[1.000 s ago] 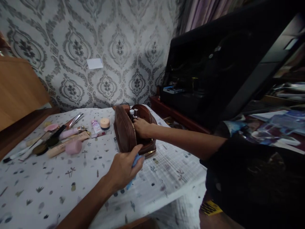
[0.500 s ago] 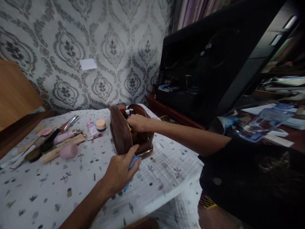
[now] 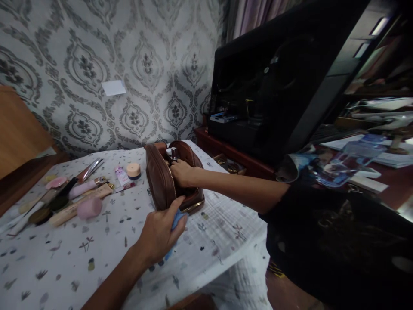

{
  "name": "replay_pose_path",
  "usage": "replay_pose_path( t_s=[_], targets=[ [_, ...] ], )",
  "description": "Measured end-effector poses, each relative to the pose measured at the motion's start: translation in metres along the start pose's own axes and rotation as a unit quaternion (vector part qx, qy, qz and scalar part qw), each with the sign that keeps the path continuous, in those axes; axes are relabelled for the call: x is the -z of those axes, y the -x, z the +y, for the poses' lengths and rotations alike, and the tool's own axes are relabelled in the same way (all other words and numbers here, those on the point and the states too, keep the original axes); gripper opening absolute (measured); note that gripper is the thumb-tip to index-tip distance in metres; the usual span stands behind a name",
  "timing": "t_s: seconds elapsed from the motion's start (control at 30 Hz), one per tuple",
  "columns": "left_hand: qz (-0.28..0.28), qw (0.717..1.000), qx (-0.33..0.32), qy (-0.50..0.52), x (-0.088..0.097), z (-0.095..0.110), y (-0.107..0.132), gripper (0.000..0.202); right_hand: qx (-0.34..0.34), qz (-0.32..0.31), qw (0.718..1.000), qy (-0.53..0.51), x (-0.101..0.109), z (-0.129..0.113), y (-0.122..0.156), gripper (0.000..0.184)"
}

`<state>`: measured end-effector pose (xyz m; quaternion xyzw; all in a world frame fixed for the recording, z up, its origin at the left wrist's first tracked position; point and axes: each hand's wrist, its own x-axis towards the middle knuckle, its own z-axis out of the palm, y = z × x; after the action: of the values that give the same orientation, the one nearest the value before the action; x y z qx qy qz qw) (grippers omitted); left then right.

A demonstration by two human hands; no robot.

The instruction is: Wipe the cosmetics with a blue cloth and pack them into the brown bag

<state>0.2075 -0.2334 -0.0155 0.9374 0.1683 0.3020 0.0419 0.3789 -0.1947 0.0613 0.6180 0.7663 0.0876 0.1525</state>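
Note:
A brown cosmetic bag (image 3: 157,181) stands unzipped on the patterned white cloth (image 3: 129,258). My right hand (image 3: 181,173) reaches down inside it, the fingers mostly hidden by the bag. Just beyond those fingers, a dark bottle with a shiny cap (image 3: 174,154) pokes up next to a white cap (image 3: 168,152). At the bag's near edge, my left hand (image 3: 159,234) is closed around a crumpled blue cloth (image 3: 177,219), its index finger against the bag's rim.
Makeup lies to the left: brushes (image 3: 41,215), a pink sponge (image 3: 89,208), several tubes, a round jar (image 3: 133,170). A large black screen (image 3: 251,99) stands on the right, with a clear plastic bottle (image 3: 348,161) beyond my right arm. Behind is a patterned wall (image 3: 142,51).
My right hand has gone lower into the bag, and its fingers are now harder to see. The left hand keeps its hold on the blue cloth. The view has shifted slightly.

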Motion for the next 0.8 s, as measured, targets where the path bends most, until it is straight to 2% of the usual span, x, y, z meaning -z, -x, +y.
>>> replay_pose_path(
  t_s=[0.23,0.37,0.47,0.6,0.7,0.8],
  targets=[
    [-0.008,1.000,-0.007,-0.009,-0.001,-0.001,0.001,0.043,0.003,-0.007,1.000,0.005,0.007,0.000,0.000,0.026],
    [-0.014,1.000,0.002,-0.018,-0.001,-0.001,0.001,0.043,0.027,0.005,1.000,-0.002,0.017,0.012,0.006,0.027],
    [-0.027,0.999,0.015,-0.008,-0.001,-0.001,0.001,0.043,0.024,0.064,0.997,-0.032,0.032,0.022,0.019,0.024],
    [-0.032,0.999,0.030,0.023,-0.002,-0.003,0.003,0.044,-0.048,0.188,0.974,-0.119,0.044,0.018,0.049,0.026],
    [-0.026,0.998,0.028,0.041,-0.003,-0.005,0.005,0.044,-0.052,0.220,0.954,-0.195,0.032,0.002,0.077,0.028],
    [-0.038,0.997,0.023,0.062,-0.001,-0.008,0.007,0.046,-0.003,0.232,0.941,-0.244,0.001,-0.012,0.104,0.031]
  ],
)
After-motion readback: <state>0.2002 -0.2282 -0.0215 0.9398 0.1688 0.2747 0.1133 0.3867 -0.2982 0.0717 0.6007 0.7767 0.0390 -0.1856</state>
